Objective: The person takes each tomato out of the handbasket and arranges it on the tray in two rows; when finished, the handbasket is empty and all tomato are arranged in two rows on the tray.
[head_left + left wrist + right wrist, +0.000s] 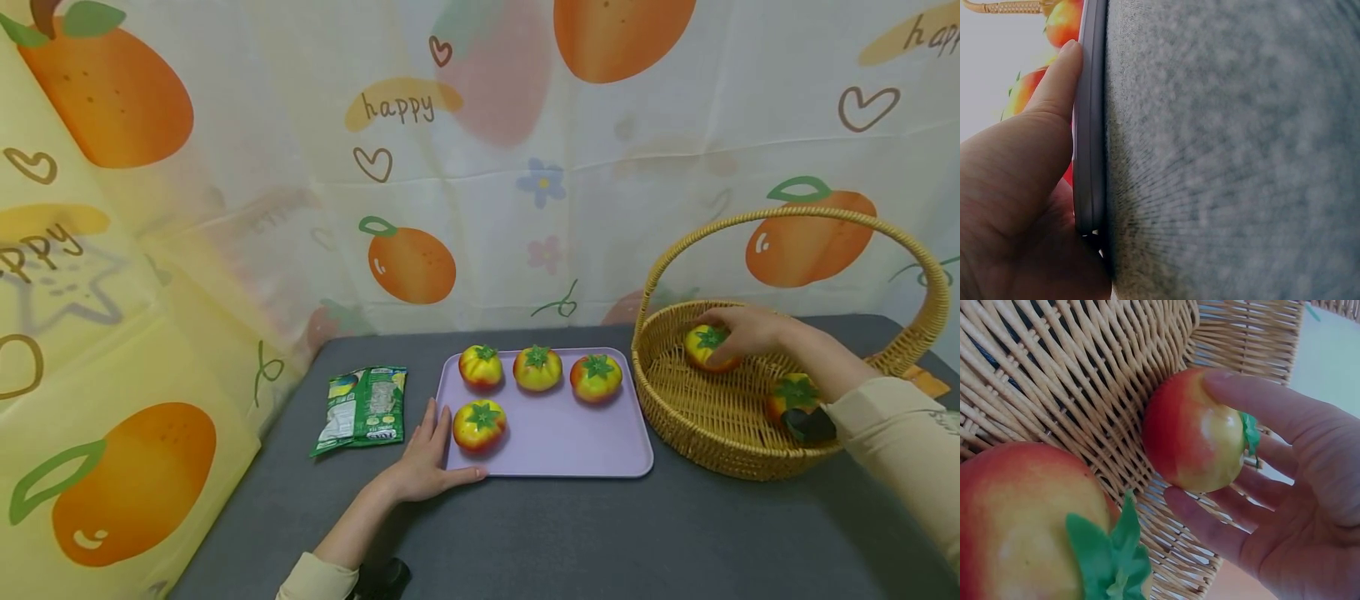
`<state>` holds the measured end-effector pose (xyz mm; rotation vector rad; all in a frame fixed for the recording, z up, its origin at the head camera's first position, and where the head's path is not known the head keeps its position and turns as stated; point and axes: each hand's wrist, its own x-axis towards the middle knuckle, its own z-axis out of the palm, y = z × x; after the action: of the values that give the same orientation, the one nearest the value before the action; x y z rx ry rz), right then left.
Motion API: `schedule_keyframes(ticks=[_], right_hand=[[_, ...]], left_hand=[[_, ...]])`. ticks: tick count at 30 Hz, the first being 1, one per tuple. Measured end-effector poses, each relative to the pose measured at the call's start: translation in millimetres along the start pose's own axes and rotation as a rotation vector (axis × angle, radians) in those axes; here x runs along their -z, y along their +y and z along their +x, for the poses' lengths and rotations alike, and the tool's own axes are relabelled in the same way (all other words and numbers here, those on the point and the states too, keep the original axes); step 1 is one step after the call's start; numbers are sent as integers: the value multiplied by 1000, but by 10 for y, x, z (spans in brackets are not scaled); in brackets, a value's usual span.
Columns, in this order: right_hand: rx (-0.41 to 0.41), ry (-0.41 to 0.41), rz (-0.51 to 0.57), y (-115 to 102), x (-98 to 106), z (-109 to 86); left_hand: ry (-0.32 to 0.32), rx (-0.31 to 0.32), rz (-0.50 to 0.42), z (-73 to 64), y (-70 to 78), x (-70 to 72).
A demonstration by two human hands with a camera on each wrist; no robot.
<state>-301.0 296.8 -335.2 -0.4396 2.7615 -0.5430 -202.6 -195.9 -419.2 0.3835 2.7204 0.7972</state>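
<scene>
Inside the wicker basket (705,433), my right hand (750,333) holds a red-and-yellow tomato (1194,431) with a green leafy top. Thumb and fingers curve round its sides, close to the woven wall. A second tomato (1029,519) lies nearer the basket's front, partly hidden by my wrist in the head view. My left hand (423,467) rests at the left front corner of the lilac tray (562,442), fingers spread along its left side and thumb along its front edge. Three tomatoes (537,368) line the tray's back, and another tomato (480,427) sits front left.
A green snack packet (367,410) lies on the dark grey table (540,533), left of the tray. The basket's tall arched handle (795,213) rises over my right forearm. An orange item (926,382) shows behind the basket. A fruit-print curtain (480,192) hangs behind the table.
</scene>
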Motion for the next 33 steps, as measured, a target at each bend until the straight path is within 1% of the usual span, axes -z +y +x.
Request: schedule_keyframes(ticks=[6,11,16,23,27,33], right_hand=[[11,5,11,5,-1,-25],[41,31,14,-12,6,-54],[75,43,59,-50,27,-106],[90,45,130,-149,60,-217],[89,61,143,-206,62,-299],[123,85,155,-260,57,-407]], left_hand=[[-1,-4,0,4,7,3],[0,1,-5,3,7,0],[1,7,-3,7,6,-6],[0,23,-5,1,14,-2],[6,20,1,-3,22,2],[3,19,-7,-12,32,4]])
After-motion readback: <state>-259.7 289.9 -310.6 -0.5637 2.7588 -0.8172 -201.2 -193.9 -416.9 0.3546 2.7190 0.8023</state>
